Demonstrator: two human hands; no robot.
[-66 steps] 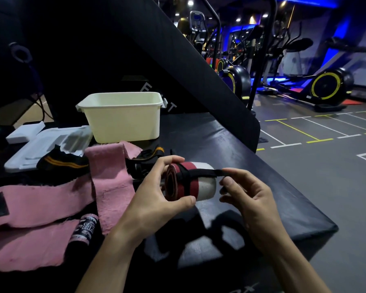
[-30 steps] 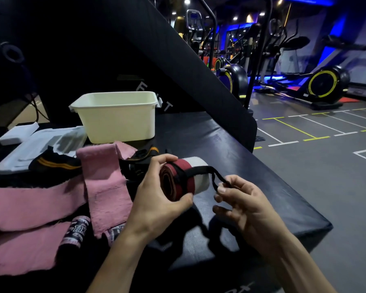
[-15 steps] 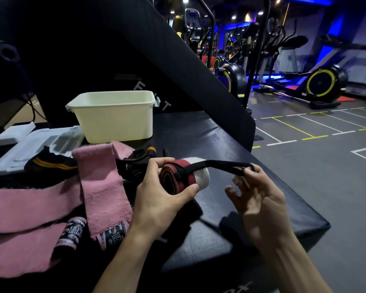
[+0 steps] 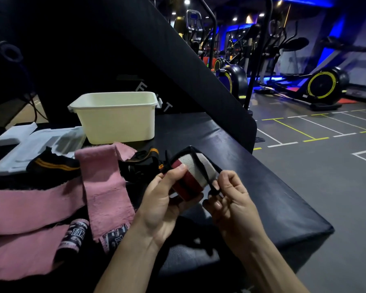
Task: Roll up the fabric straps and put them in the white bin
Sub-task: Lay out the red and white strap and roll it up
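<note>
My left hand (image 4: 163, 199) grips a rolled red-and-white fabric strap (image 4: 193, 175) above the black padded bench (image 4: 262, 187). A thin black loop (image 4: 205, 168) runs over the roll's top, and my right hand (image 4: 228, 197) pinches its end just right of the roll. The white bin (image 4: 116, 118) stands at the back of the bench, beyond the straps. Unrolled pink straps (image 4: 101, 187) lie spread to the left. A black strap with orange stripes (image 4: 53, 164) lies behind them, and another black-and-orange strap (image 4: 142, 163) sits just behind the roll.
A white plastic lid or tray (image 4: 36, 144) lies left of the bin. A slanted black padded panel (image 4: 188, 66) rises behind the bench. The bench edge drops off to the right onto the gym floor (image 4: 315, 166), with exercise machines (image 4: 323, 83) in the distance.
The black loop, earlier stretched out to the right, is now drawn over the roll. My right hand has come in close to the roll, and the roll has tilted with its white end up.
</note>
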